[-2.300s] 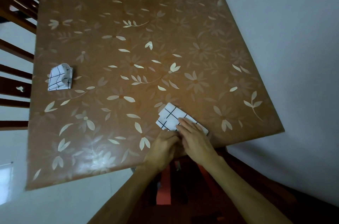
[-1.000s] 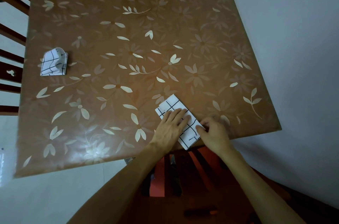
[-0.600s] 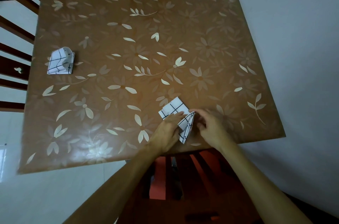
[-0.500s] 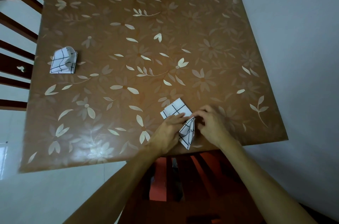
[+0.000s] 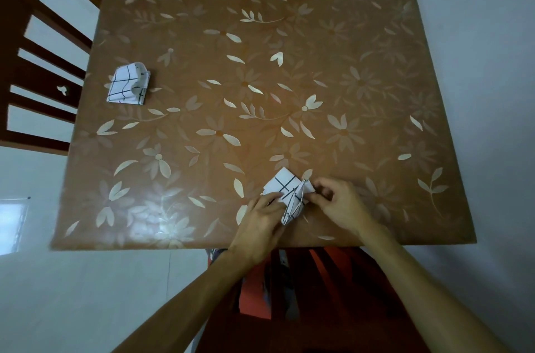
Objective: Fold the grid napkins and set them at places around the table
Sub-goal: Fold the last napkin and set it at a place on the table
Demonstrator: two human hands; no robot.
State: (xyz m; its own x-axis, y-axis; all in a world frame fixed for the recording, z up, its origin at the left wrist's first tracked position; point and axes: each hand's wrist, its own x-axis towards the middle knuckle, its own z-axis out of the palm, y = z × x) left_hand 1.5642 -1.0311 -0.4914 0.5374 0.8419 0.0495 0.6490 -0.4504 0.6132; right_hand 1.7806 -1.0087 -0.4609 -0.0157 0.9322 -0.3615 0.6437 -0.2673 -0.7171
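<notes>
Napkin [image 5: 282, 183] | under left hand [image 5: 257, 222], pressed flat | flap pinched upright by right hand [image 5: 338, 205]

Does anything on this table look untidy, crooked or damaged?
The folded napkin near the table's left edge lies loose, its top layer bulging up instead of flat. The near napkin has a flap raised, but because the left hand and right hand are folding it. Nothing spilled or torn.
</notes>
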